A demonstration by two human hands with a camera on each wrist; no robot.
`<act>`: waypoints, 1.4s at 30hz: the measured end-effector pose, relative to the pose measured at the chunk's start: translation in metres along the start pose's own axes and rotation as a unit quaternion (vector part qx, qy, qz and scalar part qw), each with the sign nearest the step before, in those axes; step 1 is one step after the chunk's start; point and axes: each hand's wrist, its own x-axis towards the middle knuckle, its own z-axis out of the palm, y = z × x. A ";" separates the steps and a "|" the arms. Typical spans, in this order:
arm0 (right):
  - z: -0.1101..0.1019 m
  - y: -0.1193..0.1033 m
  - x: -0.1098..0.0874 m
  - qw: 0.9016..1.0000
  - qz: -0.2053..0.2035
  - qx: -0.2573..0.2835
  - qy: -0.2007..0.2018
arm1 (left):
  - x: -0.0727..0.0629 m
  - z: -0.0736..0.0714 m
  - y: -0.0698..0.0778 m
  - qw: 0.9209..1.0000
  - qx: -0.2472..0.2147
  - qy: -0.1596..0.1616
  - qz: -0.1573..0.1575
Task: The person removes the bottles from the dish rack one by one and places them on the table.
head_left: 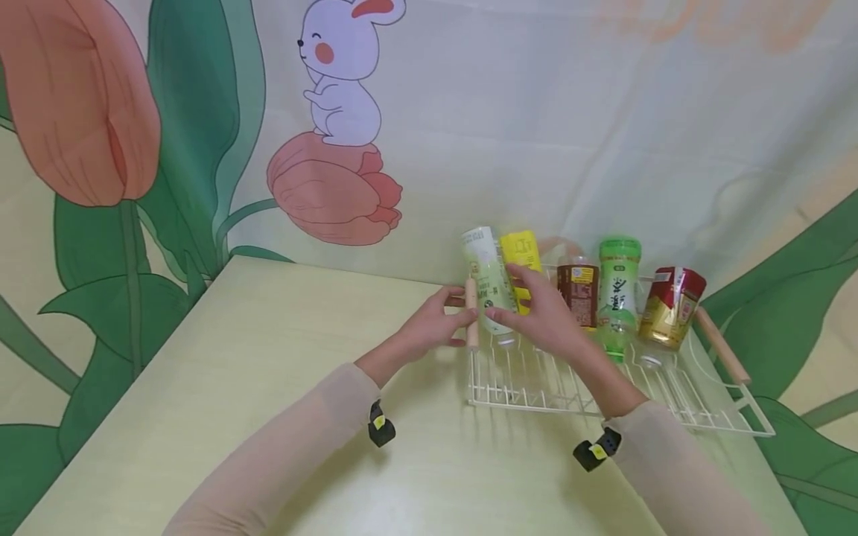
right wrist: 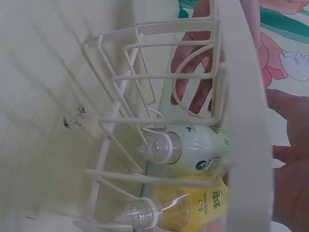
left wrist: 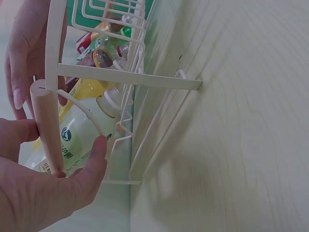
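Note:
My left hand (head_left: 436,316) holds the wooden handle (head_left: 472,316) at the left end of a white wire rack (head_left: 556,408). Its thumb lies on the handle; other fingers reach past it. Leaning neck-down inside that end is a bottle with a pale green label (left wrist: 82,128), a white ring at its neck. Over this bottle and the yellow bottle (right wrist: 215,203) beside it is my right hand (head_left: 546,313). Its fingers are spread, the thumb near the pale green label and a finger over the yellow bottle. Exact contact there is partly hidden.
Farther right in the rack lean a brown-labelled bottle (head_left: 579,294), a green-labelled bottle (head_left: 618,275) and a red-and-gold-labelled bottle (head_left: 672,309). Another wooden handle (head_left: 722,346) is at the right end. The rack stands on a pale wood-grain table (head_left: 295,357) against a printed cloth (head_left: 469,134).

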 end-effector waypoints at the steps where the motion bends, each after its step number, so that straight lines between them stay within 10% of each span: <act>1: 0.001 0.001 0.001 1.000 0.001 0.002 -0.003 | 0.000 0.000 0.000 1.000 -0.004 -0.001 0.000; 42: 0.024 0.013 0.029 0.990 0.056 -0.129 -0.025 | 0.000 0.000 -0.004 0.999 0.017 -0.020 0.023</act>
